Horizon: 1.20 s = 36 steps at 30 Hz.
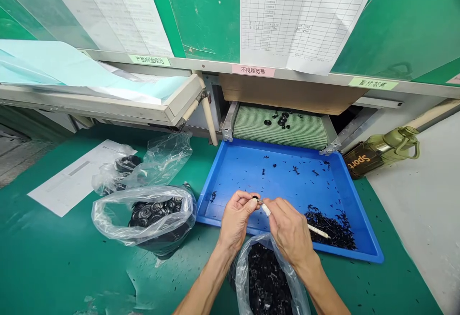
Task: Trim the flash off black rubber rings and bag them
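Note:
My left hand (235,217) pinches a small black round part (255,197) between thumb and fingertips, above the near edge of a blue tray (235,154). My right hand (289,224) is closed around a slim tool (266,209) with a pale handle and a thin metal tip. The tip meets the part at my left fingertips; its exact contact is too small to make out. The handle's far end sticks out beyond my right hand. Under my wrists stands an open clear plastic bag (242,279) full of black parts (266,276).
Black scraps (332,229) pile up in the tray's near right corner. Behind it, a green conveyor belt (305,130) carries several black parts. An open bag of black discs (158,212) and a paper sheet (57,185) are leftward. A bottle (386,150) stands right.

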{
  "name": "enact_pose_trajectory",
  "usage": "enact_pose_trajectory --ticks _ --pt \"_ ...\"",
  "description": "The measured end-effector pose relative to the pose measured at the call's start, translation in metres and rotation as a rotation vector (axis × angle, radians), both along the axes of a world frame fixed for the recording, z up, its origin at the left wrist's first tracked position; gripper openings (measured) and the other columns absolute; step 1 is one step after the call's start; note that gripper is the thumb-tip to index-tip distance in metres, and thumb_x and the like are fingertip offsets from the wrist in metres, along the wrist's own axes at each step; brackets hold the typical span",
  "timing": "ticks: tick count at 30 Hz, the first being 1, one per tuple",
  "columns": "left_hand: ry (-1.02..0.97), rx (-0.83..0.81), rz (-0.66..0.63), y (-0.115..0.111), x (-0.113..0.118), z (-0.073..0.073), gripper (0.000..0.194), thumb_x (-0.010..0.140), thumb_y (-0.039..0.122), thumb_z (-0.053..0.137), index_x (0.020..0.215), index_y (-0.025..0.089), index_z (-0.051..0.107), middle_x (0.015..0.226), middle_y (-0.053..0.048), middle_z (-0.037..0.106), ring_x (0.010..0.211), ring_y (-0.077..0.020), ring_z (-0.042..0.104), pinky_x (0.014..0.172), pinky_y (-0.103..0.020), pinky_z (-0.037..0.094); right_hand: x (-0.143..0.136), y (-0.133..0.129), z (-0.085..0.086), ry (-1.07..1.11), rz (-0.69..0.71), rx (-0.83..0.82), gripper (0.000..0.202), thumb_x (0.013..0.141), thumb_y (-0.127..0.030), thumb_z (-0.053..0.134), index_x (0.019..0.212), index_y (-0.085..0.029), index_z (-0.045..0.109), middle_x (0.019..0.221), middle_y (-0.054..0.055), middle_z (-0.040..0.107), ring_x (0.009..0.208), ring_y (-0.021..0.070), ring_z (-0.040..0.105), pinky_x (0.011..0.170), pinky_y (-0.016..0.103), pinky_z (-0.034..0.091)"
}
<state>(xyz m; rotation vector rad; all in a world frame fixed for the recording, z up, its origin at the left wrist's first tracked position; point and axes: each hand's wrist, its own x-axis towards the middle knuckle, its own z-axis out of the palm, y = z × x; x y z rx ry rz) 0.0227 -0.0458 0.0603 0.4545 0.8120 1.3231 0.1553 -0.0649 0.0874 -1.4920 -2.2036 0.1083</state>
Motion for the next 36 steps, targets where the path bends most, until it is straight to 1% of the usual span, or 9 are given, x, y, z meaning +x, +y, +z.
enact_pose_trajectory --ticks 2,7,10,15,17,20,25,31,36 --pt "-0.016 -0.012 0.013 0.0 0.001 -0.002 0.021 0.065 0.019 0.076 0.074 0.015 0.058 0.083 -0.002 0.067 0.069 -0.0083 0.061 0.071 -0.02 0.048 0.0 0.001 0.0 -0.002 0.02 -0.024 0.027 0.088 -0.01 0.038 0.101 -0.018 0.06 0.079 0.005 0.058 0.077 0.0172 0.052 0.068 0.027 0.04" --pt "-0.051 -0.062 0.04 -0.001 0.004 -0.007 0.03 0.062 0.018 0.078 0.088 0.017 0.062 0.082 -0.001 0.067 0.069 -0.0086 0.061 0.071 -0.02 0.048 0.0 0.001 -0.001 -0.011 0.015 -0.01 0.027 0.089 -0.011 0.037 0.1 -0.019 0.06 0.078 0.005 0.058 0.077 0.0176 0.052 0.067 0.027 0.039" --pt "-0.022 -0.067 0.046 -0.002 0.004 -0.01 0.026 0.061 0.019 0.079 0.082 0.014 0.065 0.08 -0.003 0.069 0.068 -0.0091 0.062 0.071 -0.02 0.049 0.0 0.002 0.0 -0.06 0.016 0.007 0.025 0.089 -0.011 0.038 0.099 -0.018 0.06 0.077 0.005 0.058 0.073 0.0179 0.05 0.064 0.028 0.037" --pt "-0.001 -0.074 0.047 -0.003 0.003 -0.012 0.024 0.06 0.018 0.08 0.079 0.014 0.066 0.078 -0.003 0.07 0.065 -0.0083 0.061 0.068 -0.02 0.049 0.002 0.004 0.002 -0.082 0.084 -0.05 0.023 0.087 -0.009 0.04 0.093 -0.019 0.06 0.076 0.003 0.057 0.071 0.0169 0.048 0.063 0.027 0.036" --pt "0.002 -0.064 0.046 -0.003 0.003 -0.013 0.024 0.06 0.017 0.079 0.079 0.015 0.065 0.08 -0.003 0.07 0.066 -0.0085 0.061 0.069 -0.021 0.048 0.0 0.003 0.001 -0.075 0.046 -0.05 0.022 0.087 -0.009 0.04 0.089 -0.019 0.059 0.076 0.003 0.057 0.072 0.0171 0.05 0.062 0.027 0.035" --pt "0.024 -0.042 0.041 -0.003 0.004 -0.013 0.022 0.061 0.016 0.078 0.078 0.015 0.065 0.083 -0.004 0.07 0.07 -0.0095 0.062 0.071 -0.021 0.048 -0.006 0.0 -0.004 -0.047 -0.048 -0.022 0.023 0.088 -0.009 0.038 0.085 -0.019 0.058 0.075 0.004 0.056 0.071 0.0169 0.051 0.06 0.027 0.035" --pt "0.087 0.007 0.075 0.0 0.005 -0.013 0.02 0.063 0.018 0.077 0.079 0.015 0.065 0.084 -0.004 0.07 0.073 -0.0107 0.062 0.074 -0.023 0.048 -0.013 -0.001 -0.012 0.046 -0.096 -0.052 0.025 0.087 -0.009 0.035 0.087 -0.02 0.058 0.072 0.002 0.056 0.065 0.0152 0.052 0.059 0.025 0.035" --pt "0.156 0.022 0.06 0.01 0.008 -0.02 0.022 0.065 0.022 0.075 0.083 0.014 0.065 0.087 -0.007 0.071 0.072 -0.0124 0.063 0.072 -0.024 0.048 -0.012 0.011 -0.016 0.29 -0.12 -0.205 0.028 0.087 -0.013 0.033 0.09 -0.019 0.06 0.075 0.003 0.062 0.06 0.0126 0.053 0.057 0.022 0.035" --pt "0.174 0.0 0.082 0.017 0.014 -0.028 0.024 0.065 0.022 0.076 0.085 0.014 0.065 0.085 -0.006 0.071 0.073 -0.0128 0.064 0.073 -0.025 0.049 -0.006 0.026 -0.023 0.457 -0.128 -0.352 0.026 0.084 -0.015 0.035 0.086 -0.019 0.061 0.062 -0.002 0.059 0.053 0.0109 0.05 0.054 0.02 0.034"
